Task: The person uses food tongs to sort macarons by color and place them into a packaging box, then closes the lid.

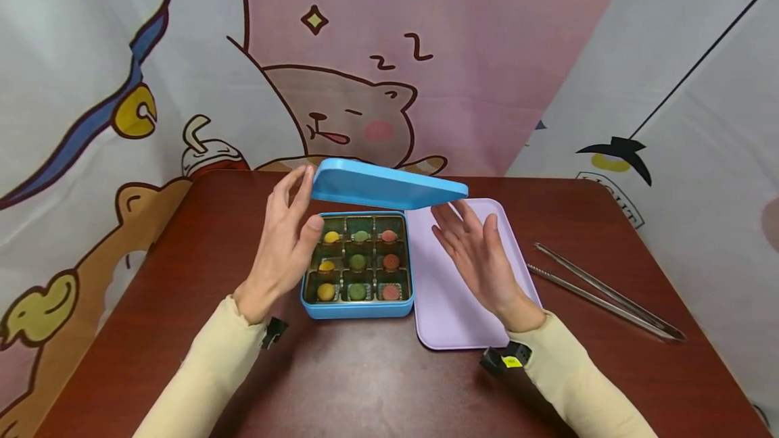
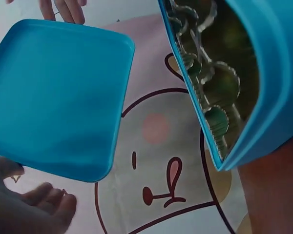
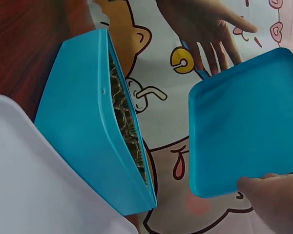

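Note:
A blue box lid, tilted down to its right, is held up between both hands above a blue box. My left hand has its fingertips against the lid's left edge, its thumb standing apart. My right hand reaches its straight fingers to the lid's lower right edge, palm turned up, thumb also apart. The lid's plain inner face shows in both wrist views. Inside the box, a divided gold insert carries yellow, green and pink round sweets in rows, one per compartment.
A pale purple tray lies against the box's right side, under my right hand. Farther right are long metal tongs on the brown table. A cartoon-printed cloth hangs behind the table.

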A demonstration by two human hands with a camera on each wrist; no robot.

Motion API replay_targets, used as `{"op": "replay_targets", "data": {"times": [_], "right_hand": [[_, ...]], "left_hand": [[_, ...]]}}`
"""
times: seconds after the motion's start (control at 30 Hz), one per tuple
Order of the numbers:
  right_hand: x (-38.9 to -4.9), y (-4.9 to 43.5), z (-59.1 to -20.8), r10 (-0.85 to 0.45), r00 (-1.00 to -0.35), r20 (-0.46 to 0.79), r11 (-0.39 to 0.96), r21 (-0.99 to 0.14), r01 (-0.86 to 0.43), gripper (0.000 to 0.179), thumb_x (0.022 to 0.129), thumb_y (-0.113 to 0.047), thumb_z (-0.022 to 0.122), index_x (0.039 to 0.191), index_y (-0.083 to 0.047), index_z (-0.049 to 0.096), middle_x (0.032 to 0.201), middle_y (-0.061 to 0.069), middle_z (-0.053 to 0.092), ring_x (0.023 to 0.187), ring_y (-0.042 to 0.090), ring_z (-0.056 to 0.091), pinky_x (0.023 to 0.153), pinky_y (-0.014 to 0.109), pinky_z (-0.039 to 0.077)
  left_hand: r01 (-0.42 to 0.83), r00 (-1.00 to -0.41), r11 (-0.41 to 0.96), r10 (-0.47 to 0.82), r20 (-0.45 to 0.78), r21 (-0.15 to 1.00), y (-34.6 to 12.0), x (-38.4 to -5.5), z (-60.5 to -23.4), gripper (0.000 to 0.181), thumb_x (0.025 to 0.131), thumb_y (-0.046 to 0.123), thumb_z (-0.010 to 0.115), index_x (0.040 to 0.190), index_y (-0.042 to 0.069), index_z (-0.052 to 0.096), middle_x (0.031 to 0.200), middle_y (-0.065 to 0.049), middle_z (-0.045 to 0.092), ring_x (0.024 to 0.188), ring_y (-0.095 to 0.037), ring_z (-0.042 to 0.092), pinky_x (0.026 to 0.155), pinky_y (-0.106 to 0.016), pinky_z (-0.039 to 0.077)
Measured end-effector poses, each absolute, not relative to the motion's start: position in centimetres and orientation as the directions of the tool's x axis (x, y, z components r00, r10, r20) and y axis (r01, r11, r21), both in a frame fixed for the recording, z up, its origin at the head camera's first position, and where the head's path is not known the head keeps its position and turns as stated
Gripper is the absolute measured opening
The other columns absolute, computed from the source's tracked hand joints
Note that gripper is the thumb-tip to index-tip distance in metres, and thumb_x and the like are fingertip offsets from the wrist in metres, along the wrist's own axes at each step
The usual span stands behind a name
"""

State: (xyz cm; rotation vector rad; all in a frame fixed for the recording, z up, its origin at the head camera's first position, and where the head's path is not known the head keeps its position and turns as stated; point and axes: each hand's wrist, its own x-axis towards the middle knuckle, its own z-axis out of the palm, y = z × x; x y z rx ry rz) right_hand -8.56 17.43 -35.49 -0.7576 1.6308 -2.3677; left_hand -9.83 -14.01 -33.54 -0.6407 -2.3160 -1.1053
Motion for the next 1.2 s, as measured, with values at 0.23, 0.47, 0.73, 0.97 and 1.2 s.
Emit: {"op": "replay_targets", "data": {"times": [0.23,0.47,0.73,0.97,1.2], "right_hand": [[-8.7,17.6,-35.6,-0.395,-0.846,0.359,-0.411,-0.892,-0.187,0.083,0.109,-0.060,0.020,0.164,0.002,0.008,0.172,0.017,0.013,0.159,0.031,0.010,0.127,0.040,0.012],[-8.7,17.6,-36.1,-0.430,-0.829,0.359,-0.378,-0.905,-0.196,0.082,0.109,-0.058,0.018,0.160,0.007,0.015,0.171,0.015,0.019,0.157,0.024,0.022,0.126,0.036,0.016],[-8.6,17.8,-36.6,-0.533,-0.766,0.360,-0.338,-0.920,-0.197,0.083,0.110,-0.055,0.013,0.160,0.011,0.011,0.170,0.027,0.005,0.158,0.023,0.019,0.124,0.029,0.021],[-8.1,17.8,-36.6,-0.580,-0.763,0.286,-0.238,-0.955,-0.177,0.082,0.110,-0.055,0.012,0.163,0.006,0.007,0.172,0.020,0.006,0.159,0.031,0.008,0.124,0.026,0.018],[-7.7,17.6,-36.9,-0.602,-0.765,0.230,-0.176,-0.972,-0.154,0.078,0.111,-0.052,0.011,0.163,0.007,0.006,0.172,0.019,0.005,0.159,0.033,0.003,0.124,0.024,0.016]], "left_hand": [[0.451,-0.893,0.472,0.246,0.378,0.758,-14.7,-8.9,-33.6,0.085,0.101,0.076,0.018,0.167,0.022,0.017,0.173,0.006,0.012,0.158,-0.020,0.014,0.122,-0.059,0.018],[0.298,-0.939,0.219,0.242,0.244,0.929,-15.2,-8.3,-33.8,0.080,0.106,0.067,0.016,0.167,0.014,0.021,0.172,0.004,0.017,0.158,-0.015,0.011,0.126,-0.055,0.003],[0.182,-0.967,0.018,0.183,0.176,0.983,-15.5,-8.0,-34.5,0.067,0.111,0.043,0.033,0.163,0.002,0.024,0.169,-0.012,0.024,0.155,-0.025,0.021,0.125,-0.053,0.007],[0.159,-0.960,0.107,0.248,0.129,0.981,-16.2,-7.9,-35.7,0.067,0.105,0.017,0.041,0.167,0.015,0.015,0.172,0.005,0.014,0.158,-0.017,0.011,0.124,-0.052,0.011],[0.125,-0.952,0.186,0.299,0.065,0.975,-16.8,-8.0,-36.9,0.082,0.096,0.000,0.048,0.167,0.012,0.008,0.172,0.009,0.006,0.158,-0.017,0.009,0.122,-0.033,0.021]]}}
